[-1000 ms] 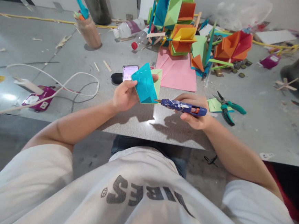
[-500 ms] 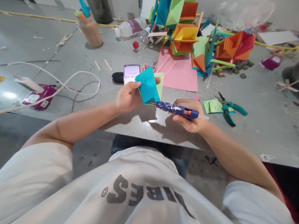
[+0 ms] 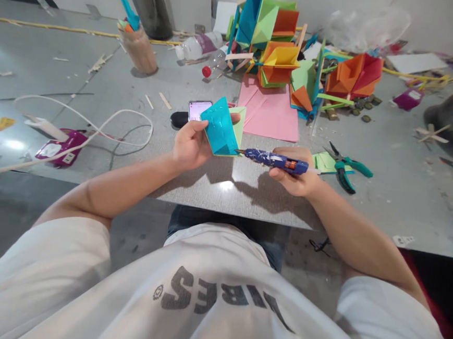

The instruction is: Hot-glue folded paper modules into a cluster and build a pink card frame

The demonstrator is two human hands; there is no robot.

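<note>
My left hand (image 3: 192,145) grips a folded paper piece (image 3: 220,130), blue on the face toward me and light green behind. Shiny streaks of glue run over the blue face. In my right hand (image 3: 294,175) is a blue glue gun (image 3: 276,161), its body spotted with white. A glue stick pokes out of its rear end. The nozzle points left, at the lower right corner of the blue paper; whether it touches, I cannot tell. Behind the paper, a phone (image 3: 199,109) lies partly covered on the table.
Teal-handled pliers (image 3: 346,168) lie on the right near green folded papers (image 3: 324,161). Pink sheets (image 3: 273,116) and a colourful folded-paper structure (image 3: 266,37) stand behind. A purple power socket (image 3: 61,147) with a white cable (image 3: 119,110) is at left.
The glue gun has shifted right with my right hand, its nozzle drawing toward the paper's edge. The blue paper has moved slightly left and covers more of the phone.
</note>
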